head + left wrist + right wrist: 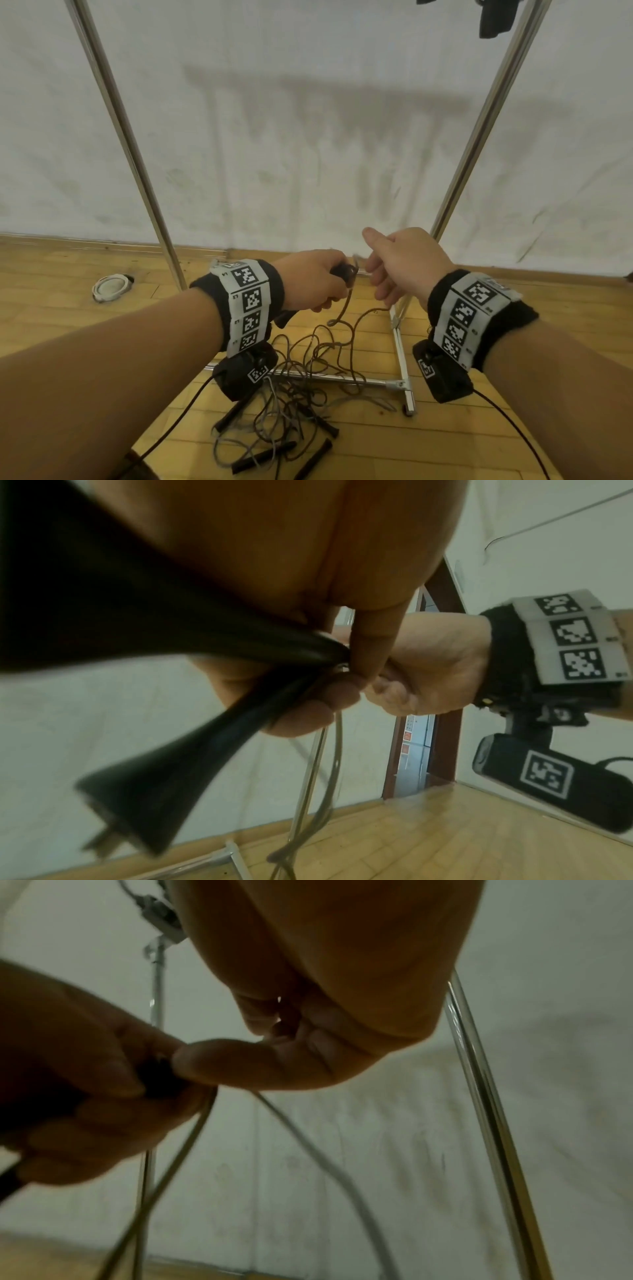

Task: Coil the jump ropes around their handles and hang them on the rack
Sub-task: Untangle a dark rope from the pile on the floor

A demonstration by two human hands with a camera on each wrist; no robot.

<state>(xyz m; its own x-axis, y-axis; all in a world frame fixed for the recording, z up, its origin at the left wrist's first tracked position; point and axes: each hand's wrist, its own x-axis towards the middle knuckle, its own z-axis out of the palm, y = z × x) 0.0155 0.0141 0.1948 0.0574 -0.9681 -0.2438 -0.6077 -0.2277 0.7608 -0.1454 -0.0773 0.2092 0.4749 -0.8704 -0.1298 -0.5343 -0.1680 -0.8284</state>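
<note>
My left hand (318,284) grips two black jump-rope handles (342,272) side by side; their butt ends (143,791) stick out below the fist in the left wrist view. A brown rope (346,305) hangs from the handle tops down to the floor. Right beside the handle tops, my right hand (378,274) has its fingers (342,696) curled and pinches the rope; its thumb (232,1064) touches the handle tip (159,1077). Two rope strands (192,1137) drop from there. The metal rack (126,147) stands just behind both hands.
A tangle of brown and grey ropes (298,394) with several loose black handles (263,455) lies on the wooden floor over the rack's base bar (400,349). Something black (496,17) hangs at the rack's top right. A white round floor fitting (111,287) sits at the left.
</note>
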